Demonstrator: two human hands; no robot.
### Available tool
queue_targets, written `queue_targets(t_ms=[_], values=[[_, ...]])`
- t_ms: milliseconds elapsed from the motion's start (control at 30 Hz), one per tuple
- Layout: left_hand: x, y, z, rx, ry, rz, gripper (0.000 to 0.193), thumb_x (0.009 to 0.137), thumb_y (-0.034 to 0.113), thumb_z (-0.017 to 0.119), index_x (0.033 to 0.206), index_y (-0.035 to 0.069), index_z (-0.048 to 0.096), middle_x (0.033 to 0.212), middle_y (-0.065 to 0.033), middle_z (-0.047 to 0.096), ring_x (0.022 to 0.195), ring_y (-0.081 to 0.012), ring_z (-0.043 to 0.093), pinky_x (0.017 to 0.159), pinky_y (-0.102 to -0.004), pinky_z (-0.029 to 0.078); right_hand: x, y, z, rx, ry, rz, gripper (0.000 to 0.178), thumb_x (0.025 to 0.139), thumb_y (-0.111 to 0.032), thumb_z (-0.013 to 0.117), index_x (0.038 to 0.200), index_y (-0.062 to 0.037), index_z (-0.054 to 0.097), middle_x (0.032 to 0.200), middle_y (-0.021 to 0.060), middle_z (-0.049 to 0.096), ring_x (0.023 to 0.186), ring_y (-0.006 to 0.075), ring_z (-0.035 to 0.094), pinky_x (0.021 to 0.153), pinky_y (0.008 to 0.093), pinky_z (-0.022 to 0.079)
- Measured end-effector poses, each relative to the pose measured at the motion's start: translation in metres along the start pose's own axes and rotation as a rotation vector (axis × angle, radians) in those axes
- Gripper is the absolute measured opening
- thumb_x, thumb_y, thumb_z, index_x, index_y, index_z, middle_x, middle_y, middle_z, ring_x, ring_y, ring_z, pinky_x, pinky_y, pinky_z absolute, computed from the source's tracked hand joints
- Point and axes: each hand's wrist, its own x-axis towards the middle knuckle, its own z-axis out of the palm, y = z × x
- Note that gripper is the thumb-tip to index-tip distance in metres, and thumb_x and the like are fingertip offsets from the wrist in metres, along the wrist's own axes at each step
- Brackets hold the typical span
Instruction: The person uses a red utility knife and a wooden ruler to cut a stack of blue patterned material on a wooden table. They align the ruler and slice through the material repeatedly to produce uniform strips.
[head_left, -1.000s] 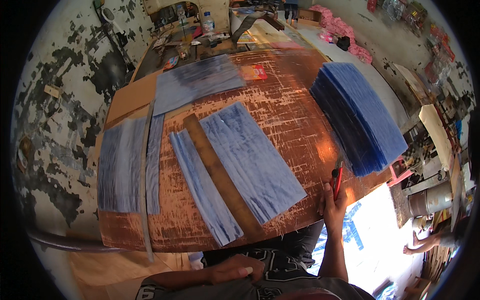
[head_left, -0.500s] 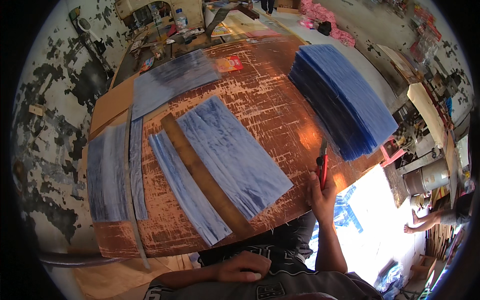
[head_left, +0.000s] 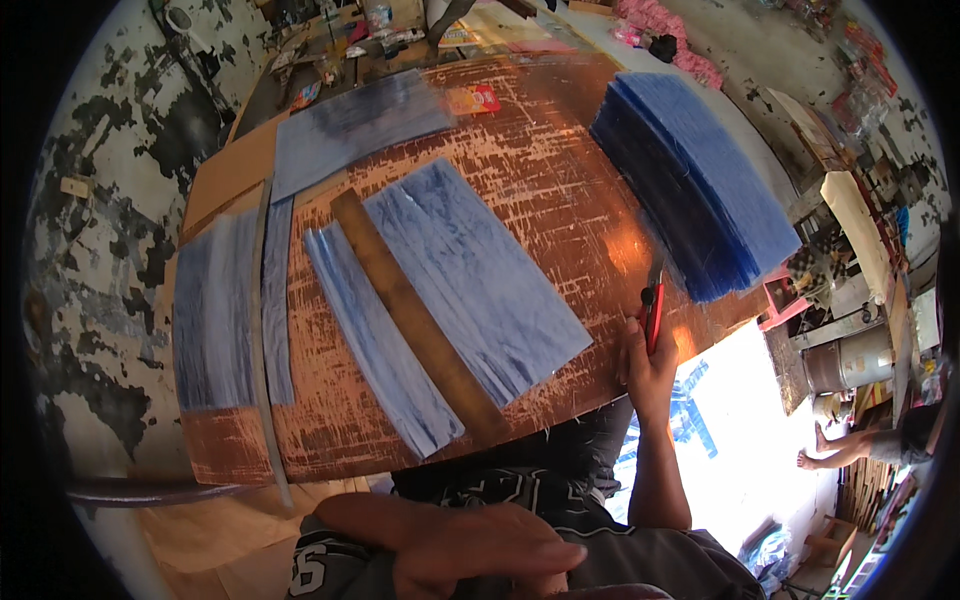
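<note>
My right hand (head_left: 652,375) is at the board's right front edge, closed around a red and black box cutter (head_left: 653,315) whose blade points away from me. Close to my body, my left hand (head_left: 480,545) is raised above my lap; most of its fingers are hidden or blurred. On the scratched brown board (head_left: 540,130) lies a blue, streaky sheet stack (head_left: 480,280). A flat brown strip (head_left: 410,310) rests across it, with a narrower blue piece (head_left: 385,350) on the strip's left. A thick pile of blue sheets (head_left: 700,180) stands at the far right.
More bluish sheets (head_left: 215,310) lie at left under a thin metal bar (head_left: 258,300). Another greyish sheet (head_left: 360,125) lies behind, beside a small red packet (head_left: 473,99). Clutter covers the table beyond. A person's bare legs (head_left: 840,448) show at the right.
My left hand has risen off my lap toward my body. My right hand still grips the box cutter. The whole view has shifted slightly; the sheets stay where they lay.
</note>
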Motion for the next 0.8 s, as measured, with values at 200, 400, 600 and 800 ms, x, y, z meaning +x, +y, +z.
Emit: queue_targets(t_ms=[200, 400, 600, 800], values=[[0.042, 0.010, -0.004, 0.045, -0.150, 0.140, 0.095, 0.093, 0.084, 0.063, 0.151, 0.009, 0.065, 0.081, -0.0225, 0.073, 0.044, -0.0209, 0.056, 0.040, -0.0378, 0.033, -0.002, -0.007, 0.003, 0.008, 0.026, 0.015, 0.031, 0.114, -0.024, 0.064, 0.130, 0.0022, 0.063, 0.070, -0.0016, 0.058, 0.056, 0.0064, 0.054, 0.052, 0.0248, 0.042], [0.052, 0.012, -0.014, -0.099, -0.195, -0.008, 0.103, 0.090, 0.077, 0.074, 0.144, -0.010, 0.063, 0.090, -0.0222, 0.078, 0.052, -0.0250, 0.066, 0.044, -0.0373, 0.045, -0.002, -0.004, 0.003, 0.034, 0.031, 0.015, 0.031, 0.114, -0.026, 0.064, 0.129, 0.0012, 0.063, 0.070, -0.0020, 0.058, 0.055, 0.0063, 0.053, 0.050, 0.0255, 0.040], [0.065, 0.031, -0.010, -0.558, -0.286, -0.513, 0.103, 0.088, 0.067, 0.083, 0.145, -0.015, 0.059, 0.101, -0.0205, 0.081, 0.073, -0.0223, 0.078, 0.060, -0.0291, 0.057, -0.002, -0.006, 0.006, 0.075, 0.016, 0.007, 0.031, 0.114, -0.027, 0.064, 0.129, 0.0001, 0.061, 0.070, -0.0021, 0.058, 0.053, 0.0060, 0.052, 0.049, 0.0252, 0.040], [0.058, 0.016, -0.006, -0.609, -0.304, -0.565, 0.097, 0.088, 0.071, 0.078, 0.137, -0.011, 0.061, 0.097, -0.0176, 0.077, 0.070, -0.0218, 0.075, 0.058, -0.0292, 0.054, -0.001, -0.006, 0.007, 0.037, 0.023, 0.000, 0.032, 0.115, -0.028, 0.063, 0.130, 0.0002, 0.061, 0.069, -0.0024, 0.057, 0.055, 0.0058, 0.053, 0.049, 0.0247, 0.040]])
